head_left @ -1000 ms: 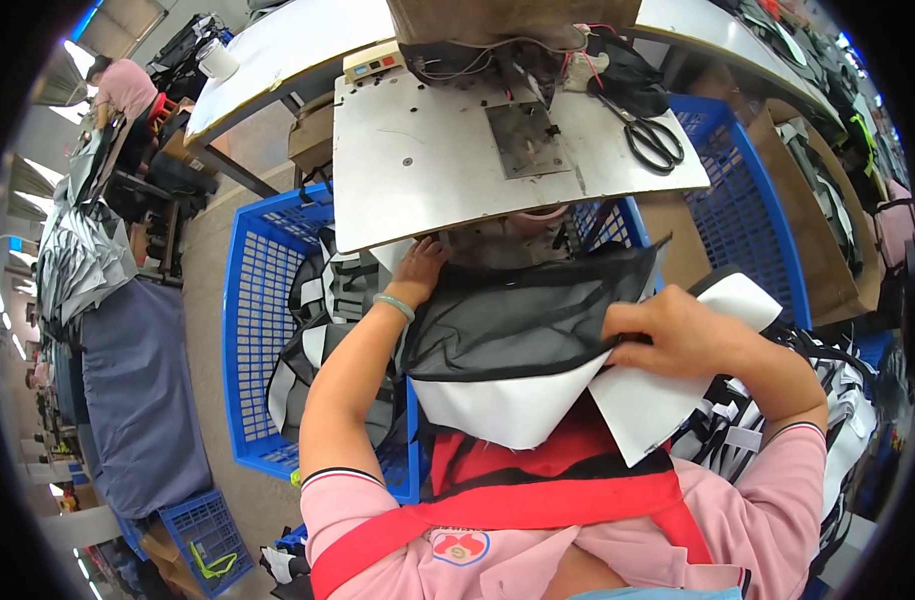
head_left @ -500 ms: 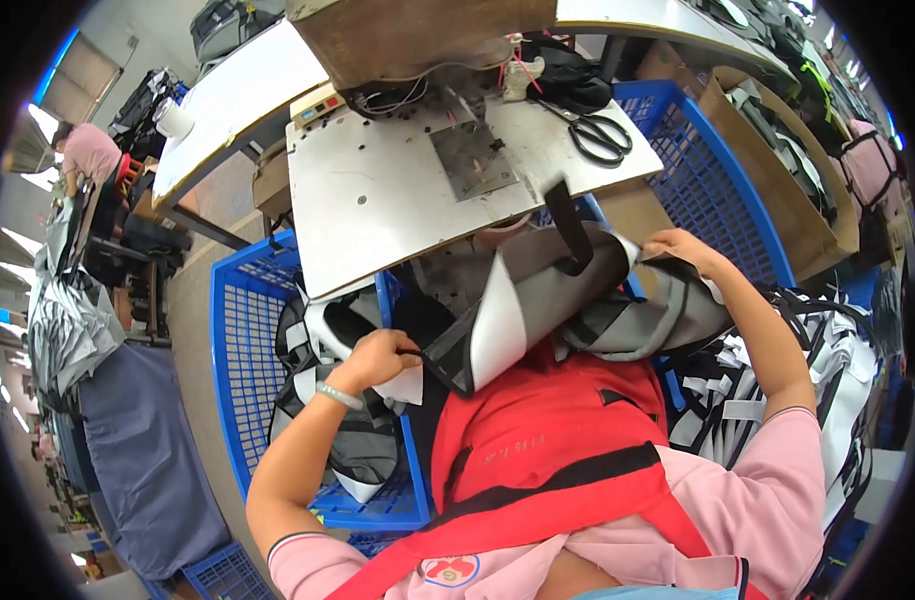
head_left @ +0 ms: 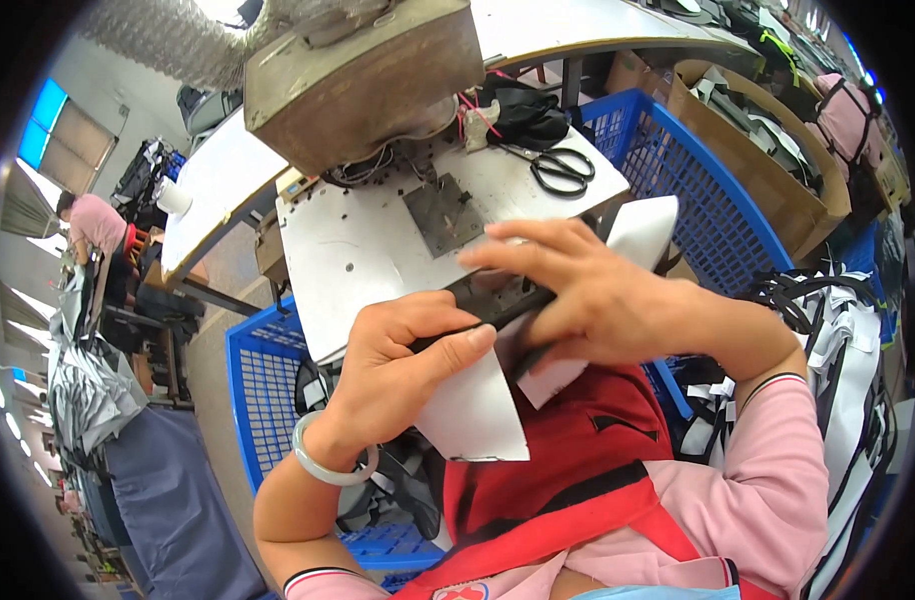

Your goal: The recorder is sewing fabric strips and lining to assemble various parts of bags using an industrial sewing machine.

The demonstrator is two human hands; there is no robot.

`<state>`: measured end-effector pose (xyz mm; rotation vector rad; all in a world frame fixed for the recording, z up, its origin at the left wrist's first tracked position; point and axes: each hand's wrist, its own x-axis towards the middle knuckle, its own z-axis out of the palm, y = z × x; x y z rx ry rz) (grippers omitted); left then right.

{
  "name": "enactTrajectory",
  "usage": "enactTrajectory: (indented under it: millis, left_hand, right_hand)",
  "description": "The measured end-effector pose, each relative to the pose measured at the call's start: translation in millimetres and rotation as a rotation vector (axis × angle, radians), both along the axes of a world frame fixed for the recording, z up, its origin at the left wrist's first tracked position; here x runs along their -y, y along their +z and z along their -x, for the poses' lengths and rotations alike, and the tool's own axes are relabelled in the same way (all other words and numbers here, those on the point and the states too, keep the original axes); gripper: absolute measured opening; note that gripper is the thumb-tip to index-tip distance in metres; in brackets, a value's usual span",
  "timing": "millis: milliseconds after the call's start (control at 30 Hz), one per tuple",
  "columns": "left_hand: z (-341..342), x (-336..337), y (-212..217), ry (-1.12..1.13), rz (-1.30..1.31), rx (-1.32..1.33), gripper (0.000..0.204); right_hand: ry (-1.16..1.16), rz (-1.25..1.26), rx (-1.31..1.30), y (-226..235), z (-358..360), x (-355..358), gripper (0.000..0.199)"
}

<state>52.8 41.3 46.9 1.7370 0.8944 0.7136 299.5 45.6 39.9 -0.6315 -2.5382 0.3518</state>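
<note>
Pinches black-edged white fabric (head_left: 476, 412) in the left hand (head_left: 390, 362), along an edge slanting up rightward toward the right hand (head_left: 613, 300), spread and blurred; cannot tell its grip

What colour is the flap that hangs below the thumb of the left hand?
The flap is white; the head view shows it best.

Worker's attire: pink shirt (head_left: 748, 500) with short sleeves (head_left: 780, 435), their cuffs trimmed in dark, white and red; red apron (head_left: 538, 450) with broad red strap (head_left: 533, 540), black strip (head_left: 598, 490) and, on its far right, a dark slit (head_left: 623, 427) — pale, smooth bangle (head_left: 305, 455) around the wrist of the left hand (head_left: 398, 365) — light-blue cloth (head_left: 658, 593) at the near edge
</note>
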Motion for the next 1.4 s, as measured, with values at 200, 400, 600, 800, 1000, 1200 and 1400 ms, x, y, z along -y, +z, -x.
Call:
enactTrajectory:
  millis: [200, 400, 600, 800, 1000, 1200, 1400]
  left_hand:
    - [-5, -57, -11, -0.039, 0.11, -0.016, 0.019]
    - [10, -94, -39, -0.023, 0.404, 0.09, 0.018]
    - [1, -123, -66, 0.209, 0.47, 0.206, 0.023]
    - [-5, -141, -86, 0.254, 0.502, 0.294, 0.021]
    - [-8, -153, -94, 0.296, 0.514, 0.31, 0.024]
    - [-6, -155, -98, 0.31, 0.521, 0.321, 0.022]
    - [-6, -158, -102, 0.314, 0.527, 0.304, 0.023]
  right_hand:
    - [0.038, 0.524, -0.077, -13, -18, -47, 0.022]
    - [-0.043, 0.719, -0.082, -32, -15, -93, 0.03]
    - [-0.159, 0.846, -0.035, -34, -15, -131, 0.038]
    - [-0.156, 0.856, -0.059, -45, -15, -159, 0.052]
    - [-0.176, 0.863, -0.047, -56, -13, -175, 0.049]
    - [-0.155, 0.893, -0.054, -56, -13, -177, 0.049]
    - [-0.156, 0.914, -0.056, -56, -12, -177, 0.049]
